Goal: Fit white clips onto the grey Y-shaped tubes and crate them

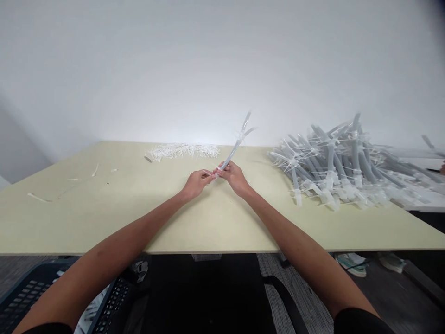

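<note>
My right hand (237, 179) is closed around the lower end of a grey tube assembly (232, 152). The tube tilts up and to the right, and it forks near the top at a clear joint with white ties. Beside it, my left hand (197, 183) pinches a thin white cable tie (207, 172) at that same lower end. The fingertips of both hands meet there and partly hide the tie and the tube's end. Both hands are just above the pale yellow table (222, 222).
White cable ties (184, 150) lie heaped at the back, near a short grey piece (148, 158). Loose ties (39, 198) lie at left. Similar tube assemblies (333, 162) are piled at right; another person's hand (442, 168) shows beyond. Below left stands a blue basket (28, 292).
</note>
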`<move>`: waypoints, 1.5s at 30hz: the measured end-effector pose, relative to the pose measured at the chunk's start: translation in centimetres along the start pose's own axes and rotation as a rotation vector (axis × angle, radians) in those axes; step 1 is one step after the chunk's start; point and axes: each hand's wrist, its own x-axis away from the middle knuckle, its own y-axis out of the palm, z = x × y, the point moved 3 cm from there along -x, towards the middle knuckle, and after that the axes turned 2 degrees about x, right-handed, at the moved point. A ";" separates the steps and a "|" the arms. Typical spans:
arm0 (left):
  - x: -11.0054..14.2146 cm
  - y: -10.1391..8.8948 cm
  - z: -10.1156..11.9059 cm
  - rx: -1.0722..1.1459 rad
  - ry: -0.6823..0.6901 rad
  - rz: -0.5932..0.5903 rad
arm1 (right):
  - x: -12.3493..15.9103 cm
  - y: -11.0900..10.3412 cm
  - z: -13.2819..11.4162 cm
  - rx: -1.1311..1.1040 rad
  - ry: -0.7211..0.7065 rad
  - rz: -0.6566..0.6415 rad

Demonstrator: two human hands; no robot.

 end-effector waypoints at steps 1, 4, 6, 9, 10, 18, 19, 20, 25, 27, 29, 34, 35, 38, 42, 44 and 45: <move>0.0 0.0 0.1 -0.001 0.003 0.003 | 0.0 0.0 -0.1 -0.005 -0.003 0.002; 0.1 0.1 0.2 0.017 0.017 0.005 | 0.0 0.1 -0.2 -0.010 -0.009 0.003; 0.0 0.1 0.2 0.037 0.020 0.007 | 0.0 0.1 -0.2 0.002 -0.012 0.008; -0.1 0.1 0.1 0.050 0.009 0.014 | 0.1 0.1 -0.2 0.027 -0.020 0.016; -0.1 0.0 0.1 0.051 0.002 0.018 | 0.1 0.1 -0.2 0.033 -0.022 0.018; -0.5 -0.5 -0.6 0.153 -0.025 0.085 | 0.2 0.5 -0.1 0.006 -0.003 0.054; -0.6 -0.6 -0.7 0.163 -0.022 0.089 | 0.2 0.5 -0.1 -0.003 -0.002 0.054; -0.7 -0.7 -0.8 0.155 -0.020 0.091 | 0.3 0.5 0.0 -0.011 0.004 0.051; -0.2 -1.1 0.0 -0.104 0.037 0.136 | 0.4 0.4 0.0 0.037 0.041 0.072; 0.4 -1.1 0.8 -0.213 0.144 0.158 | 0.4 0.4 -0.2 0.082 0.042 0.094; 1.0 -0.9 1.6 -0.293 0.274 0.168 | 0.4 0.4 -0.4 0.107 0.042 0.101; 1.2 -0.9 1.7 -0.317 0.278 0.134 | 0.3 0.1 -0.2 0.091 0.064 0.093; 1.0 -1.0 1.4 -0.283 0.218 0.126 | 0.3 0.0 -0.1 0.088 0.076 0.073; 0.4 -1.4 0.8 -0.147 0.083 0.118 | 0.4 0.0 0.1 0.081 0.096 -0.012; 0.0 -1.6 0.9 -0.043 0.080 0.070 | 0.6 0.4 0.3 0.097 0.090 -0.093; -0.1 -1.6 0.9 -0.037 0.086 0.033 | 0.7 0.7 0.5 0.113 0.095 -0.117; -0.1 -1.5 0.8 -0.041 0.086 0.016 | 0.7 0.9 0.7 0.119 0.096 -0.126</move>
